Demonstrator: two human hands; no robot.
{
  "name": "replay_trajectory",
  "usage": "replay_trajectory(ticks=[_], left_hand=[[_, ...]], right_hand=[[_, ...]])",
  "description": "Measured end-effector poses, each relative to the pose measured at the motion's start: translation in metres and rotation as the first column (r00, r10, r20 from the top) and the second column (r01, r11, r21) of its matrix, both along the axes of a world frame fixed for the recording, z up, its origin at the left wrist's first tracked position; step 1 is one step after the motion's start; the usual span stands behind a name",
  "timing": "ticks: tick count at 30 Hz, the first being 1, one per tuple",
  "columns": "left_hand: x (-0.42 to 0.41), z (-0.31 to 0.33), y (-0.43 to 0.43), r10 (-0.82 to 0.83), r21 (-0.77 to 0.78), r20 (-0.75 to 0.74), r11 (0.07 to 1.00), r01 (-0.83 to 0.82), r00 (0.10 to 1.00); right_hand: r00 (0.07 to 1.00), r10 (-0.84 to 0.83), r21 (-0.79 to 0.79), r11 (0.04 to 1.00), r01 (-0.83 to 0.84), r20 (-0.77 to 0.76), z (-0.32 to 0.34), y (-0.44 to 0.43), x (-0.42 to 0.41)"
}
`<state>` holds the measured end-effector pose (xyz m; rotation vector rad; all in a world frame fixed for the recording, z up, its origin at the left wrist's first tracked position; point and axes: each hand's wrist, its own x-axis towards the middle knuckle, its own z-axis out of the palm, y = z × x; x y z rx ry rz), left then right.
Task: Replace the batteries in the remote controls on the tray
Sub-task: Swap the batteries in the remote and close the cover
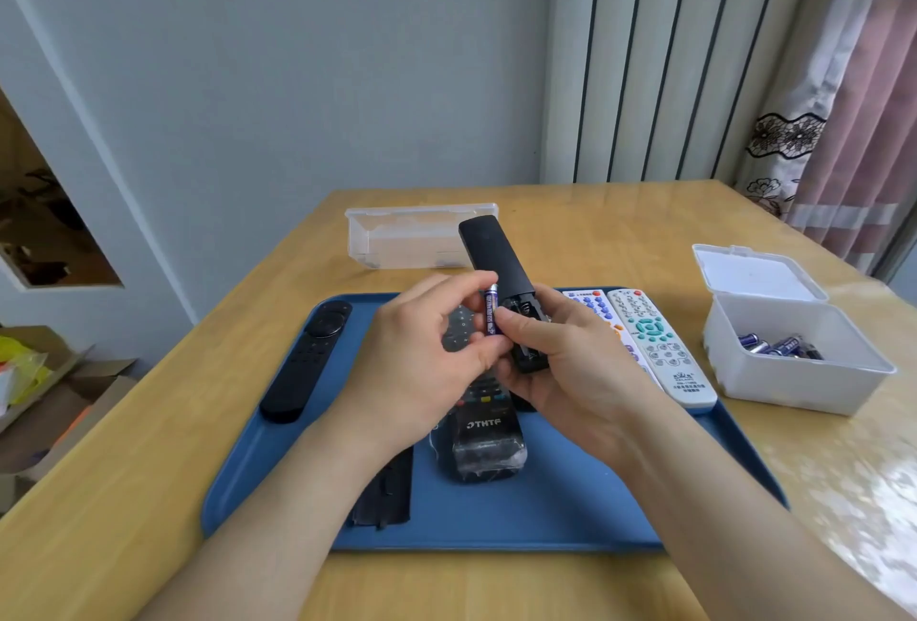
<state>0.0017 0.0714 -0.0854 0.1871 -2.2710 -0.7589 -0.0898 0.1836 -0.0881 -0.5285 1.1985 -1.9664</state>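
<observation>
My left hand [422,352] pinches a battery [491,315] at the open bay of the black remote [496,258] my right hand [575,367] grips above the tray [670,481]; other remotes [655,342] there probably pending.

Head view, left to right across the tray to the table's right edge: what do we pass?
Slim black remote → left hand → battery it pinches → right hand holding the open remote → white remote with teal buttons → white box of batteries.
</observation>
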Motion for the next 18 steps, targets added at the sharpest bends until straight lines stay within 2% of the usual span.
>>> replay_trajectory(ticks=[3,5,7,10,12,15,18], left_hand=[[-0.001,-0.006,-0.003,0.02,-0.256,0.051,0.967,-0.006,0.998],[-0.003,-0.011,-0.007,0.03,-0.314,0.026,0.949,-0.02,0.999],[-0.004,-0.012,-0.009,0.009,-0.275,-0.039,0.961,-0.02,0.999],[-0.002,-0.006,-0.012,0.015,-0.087,-0.137,0.996,-0.027,0.99],[-0.001,-0.001,-0.011,0.016,-0.031,-0.166,0.999,-0.021,0.986],[-0.002,0.0,-0.003,-0.064,0.002,-0.121,0.998,0.065,0.991],[-0.003,-0.005,0.001,-0.098,-0.024,-0.062,0.995,0.096,0.993]], right_hand=[[0.999,0.012,0.022,1.0,-0.012,-0.033,-0.003,0.0,-0.001],[1.0,-0.005,0.028,1.0,0.005,-0.022,-0.005,0.0,-0.003],[1.0,-0.013,0.039,0.999,0.013,-0.007,-0.004,0.0,-0.003],[1.0,-0.025,0.055,0.998,0.024,0.019,-0.001,0.0,-0.003],[0.998,-0.056,0.071,0.996,0.052,0.044,0.0,-0.001,-0.002],[0.994,-0.095,0.08,0.993,0.09,0.055,0.002,-0.001,-0.001],[0.994,-0.112,0.087,0.99,0.111,0.002,0.002,-0.001,0.003]])
